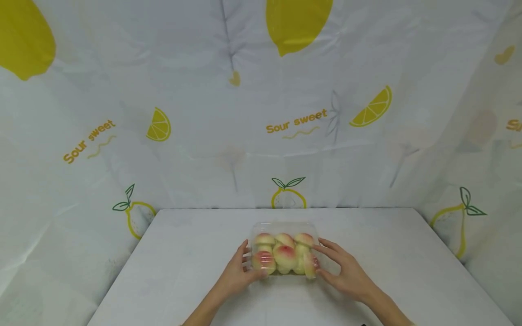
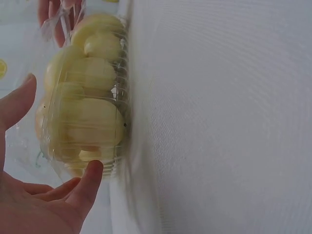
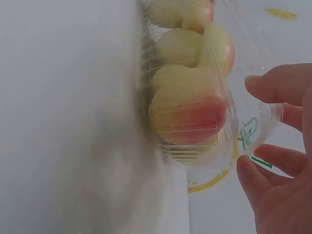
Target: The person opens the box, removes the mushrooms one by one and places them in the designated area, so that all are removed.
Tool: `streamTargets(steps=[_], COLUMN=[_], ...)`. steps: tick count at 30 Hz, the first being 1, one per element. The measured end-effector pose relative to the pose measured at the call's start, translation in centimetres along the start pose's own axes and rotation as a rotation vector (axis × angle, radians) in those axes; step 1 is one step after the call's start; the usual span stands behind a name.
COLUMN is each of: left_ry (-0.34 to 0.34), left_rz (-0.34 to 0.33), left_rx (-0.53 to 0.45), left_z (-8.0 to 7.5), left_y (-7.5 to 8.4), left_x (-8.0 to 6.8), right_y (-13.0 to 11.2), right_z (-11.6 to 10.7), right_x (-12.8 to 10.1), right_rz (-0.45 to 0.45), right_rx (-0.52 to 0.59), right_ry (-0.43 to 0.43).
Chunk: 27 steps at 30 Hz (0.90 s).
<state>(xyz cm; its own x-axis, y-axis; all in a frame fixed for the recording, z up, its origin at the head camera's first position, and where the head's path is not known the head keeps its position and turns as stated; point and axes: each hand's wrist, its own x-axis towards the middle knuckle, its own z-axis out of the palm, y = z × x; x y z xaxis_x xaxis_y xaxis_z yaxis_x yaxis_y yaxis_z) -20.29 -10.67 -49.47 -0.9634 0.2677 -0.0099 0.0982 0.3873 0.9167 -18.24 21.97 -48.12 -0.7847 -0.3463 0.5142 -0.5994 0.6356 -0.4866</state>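
Note:
A clear plastic box (image 1: 285, 275) holding several pale yellow peaches (image 1: 284, 257) with pink blushes sits on the white table, between both hands. My left hand (image 1: 240, 270) is at its left side, thumb by the front corner. In the left wrist view, one fingertip (image 2: 94, 168) reaches the ribbed lower edge of the box, and the thumb stands off from the plastic. At the right end is my right hand (image 1: 344, 271), fingers spread apart. The right wrist view shows a clear plastic flap (image 3: 268, 122) by those fingers, with the peaches seen through the wall.
The white table (image 1: 195, 235) runs back to a white cloth wall (image 1: 204, 172) printed with lemons and lettering. Similar cloth hangs along the left and right sides of the table.

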Motion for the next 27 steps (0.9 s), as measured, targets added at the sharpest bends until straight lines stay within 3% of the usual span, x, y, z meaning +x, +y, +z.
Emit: streamTargets(steps=[7,17,27], left_ry=[-0.001,-0.048,-0.06], left_rz=[0.0,0.052,0.044], left_rx=[-0.033,0.028,0.105], left_z=[0.3,0.1,0.2], left_y=[0.3,0.4,0.3], left_x=[-0.4,-0.3,-0.6], right_y=[-0.2,-0.2,0.2], right_z=[-0.4,-0.9,-2.0], right_x=[-0.1,0.6,1.8], right_rz=[0.0,-0.069,-0.053], right_rx=[0.031,0.087,0.124], right_ry=[0.056,0.172,0.153])
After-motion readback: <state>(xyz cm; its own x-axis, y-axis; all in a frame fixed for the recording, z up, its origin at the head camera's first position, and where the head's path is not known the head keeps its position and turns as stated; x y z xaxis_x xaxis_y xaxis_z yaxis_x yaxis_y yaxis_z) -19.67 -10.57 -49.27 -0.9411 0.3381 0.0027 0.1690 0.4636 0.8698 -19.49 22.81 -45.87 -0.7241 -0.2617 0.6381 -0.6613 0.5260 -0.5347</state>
